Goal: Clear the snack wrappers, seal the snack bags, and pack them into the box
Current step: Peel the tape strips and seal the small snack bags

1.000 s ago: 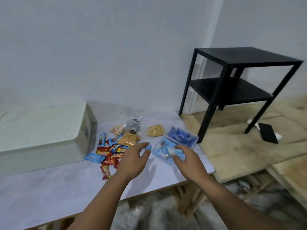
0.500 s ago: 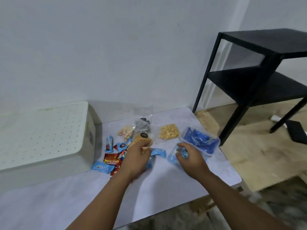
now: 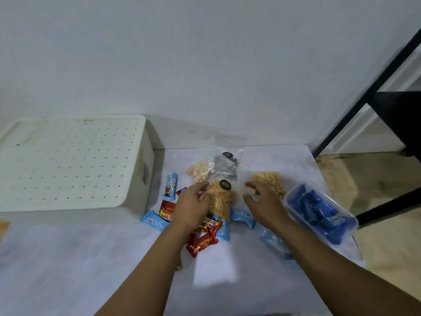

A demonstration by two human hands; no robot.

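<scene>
White table (image 3: 68, 265), set against a pale wall; on it, at left, a cream perforated box (image 3: 68, 163), lid side up; right of the box, a heap of snacks: blue wrappers (image 3: 153, 221), red wrappers (image 3: 201, 244), one upright blue bar (image 3: 170, 185); behind these, a clear bag of pastel puffs (image 3: 197, 172) and a clear bag of dark pieces (image 3: 224, 166); an orange crisp bag (image 3: 222, 199) is gripped at its left edge by the left hand (image 3: 193, 210), fingers curled round it; the right hand (image 3: 264, 205) is held over a clear bag of yellow snacks (image 3: 271, 180), fingers loosely spread, contact not discernible; at right, a clear tub (image 3: 319, 213) of blue packets; a black shelf (image 3: 396, 115) is seen beyond the table.
</scene>
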